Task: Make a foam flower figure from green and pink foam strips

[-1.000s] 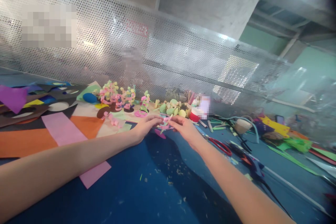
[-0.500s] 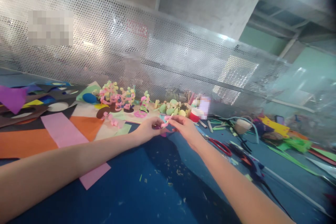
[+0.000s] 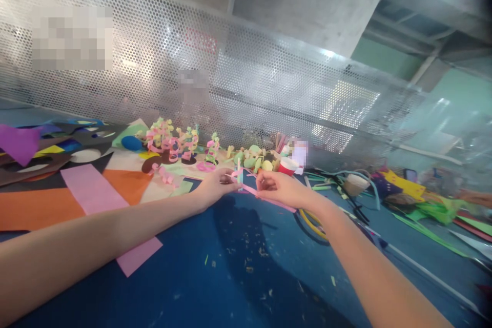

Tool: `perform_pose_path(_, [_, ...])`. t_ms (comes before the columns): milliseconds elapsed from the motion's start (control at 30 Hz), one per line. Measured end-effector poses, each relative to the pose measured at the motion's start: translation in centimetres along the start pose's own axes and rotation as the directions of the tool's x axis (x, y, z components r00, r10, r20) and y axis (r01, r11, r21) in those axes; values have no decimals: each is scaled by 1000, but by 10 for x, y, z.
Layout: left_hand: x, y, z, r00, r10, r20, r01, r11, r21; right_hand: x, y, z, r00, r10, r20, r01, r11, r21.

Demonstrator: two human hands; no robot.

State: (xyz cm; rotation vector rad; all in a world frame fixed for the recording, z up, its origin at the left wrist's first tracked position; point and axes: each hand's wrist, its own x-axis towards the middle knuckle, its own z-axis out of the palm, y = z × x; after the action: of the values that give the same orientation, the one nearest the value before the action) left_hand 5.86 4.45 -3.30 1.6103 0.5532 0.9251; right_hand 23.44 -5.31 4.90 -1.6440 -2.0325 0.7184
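My left hand (image 3: 216,187) is closed, its fingertips pinching a small upright foam or felt craft piece (image 3: 240,177) in pale green, blue and pink. From that piece a narrow pink strip (image 3: 251,190) runs to the right. The fingers of my right hand (image 3: 282,189) are closed on this strip, and its loose end reaches past the hand, just above the blue table (image 3: 172,282). Just behind and to the left stand several curled pink and green craft figures (image 3: 189,146). Whether the strip is joined to the small piece, I cannot tell.
Orange and pink sheets (image 3: 94,189) lie at left. Pale green rounded pieces (image 3: 253,156) and a red-and-white container (image 3: 287,166) sit behind my hands. A yellow handle loop (image 3: 313,223) shows beside my right wrist. At far right are green scraps (image 3: 434,210) and another person's hand (image 3: 478,197).
My right hand has moved right, and the pink strip, earlier bunched between both hands, now stretches out. My left hand is almost unmoved. Another person's hand has appeared at far right.
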Motion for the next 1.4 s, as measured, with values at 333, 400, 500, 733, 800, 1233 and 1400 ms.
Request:
perform_pose_path(333, [0, -7, 1, 993, 63, 97, -76, 989, 129, -11, -15, -16, 996, 64, 56, -50, 975, -217])
perform_pose_path(400, [-1, -5, 1, 991, 87, 103, -104, 979, 173, -14, -16, -19, 990, 56, 131, -29, 980, -196])
perform_pose_path(500, [-4, 0, 1, 990, 99, 103, -117, 976, 184, -15, -19, -16, 987, 45, 154, -15, 981, -192])
perform_pose_path(733, [-2, 0, 2, 990, 103, 96, -120, 975, 187, -11, -39, 10, 993, -116, 37, 121, 911, -393])
perform_pose_path(800, [-1, 0, 1, 986, 112, 120, -135, 971, 198, -13, -50, 16, 991, -131, -16, 104, 849, -518])
perform_pose_path(1233, [0, 2, 2, 973, 174, 155, -201, 962, 183, -2, -55, 35, 963, -259, -79, 85, 567, -820])
perform_pose_path(1400, [-6, 8, 3, 959, 204, 199, -253, 931, 265, -2, -47, 30, 919, -350, -181, 95, 643, -760])
